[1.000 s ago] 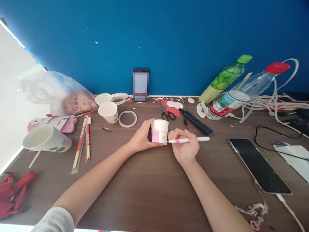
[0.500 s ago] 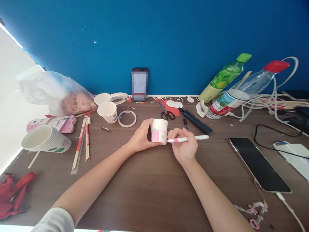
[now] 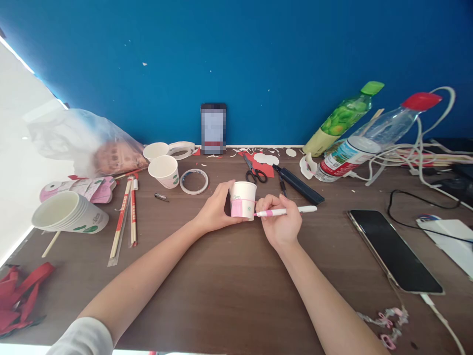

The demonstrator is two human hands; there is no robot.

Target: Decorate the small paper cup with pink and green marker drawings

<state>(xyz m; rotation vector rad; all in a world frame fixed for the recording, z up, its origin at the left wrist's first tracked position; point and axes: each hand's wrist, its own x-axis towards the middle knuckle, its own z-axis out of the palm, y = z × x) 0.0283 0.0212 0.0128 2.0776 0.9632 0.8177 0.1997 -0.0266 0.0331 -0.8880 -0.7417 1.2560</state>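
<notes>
A white paper cup (image 3: 244,197) stands upright in front of me, with a pink-coloured patch low on its left side and a thin pink line around its middle. My left hand (image 3: 217,207) grips it from the left, thumb low and fingers behind. In my right hand (image 3: 283,219) is a white marker with a pink band (image 3: 290,211), held nearly level. Its pink tip meets or almost meets the cup's lower right edge; exact contact is too small to tell.
Scissors (image 3: 254,172), red paper (image 3: 266,170) and a black case (image 3: 301,186) lie beyond the cup. Tape (image 3: 194,181), paper cups (image 3: 163,171) and chopsticks (image 3: 121,217) are leftward. Rightward are two leaning bottles (image 3: 351,153) and a phone (image 3: 395,251); another phone (image 3: 213,129) leans on the wall.
Almost nothing differs. The whole view has shifted very slightly, and both hands keep the same hold on the cup and the marker.
</notes>
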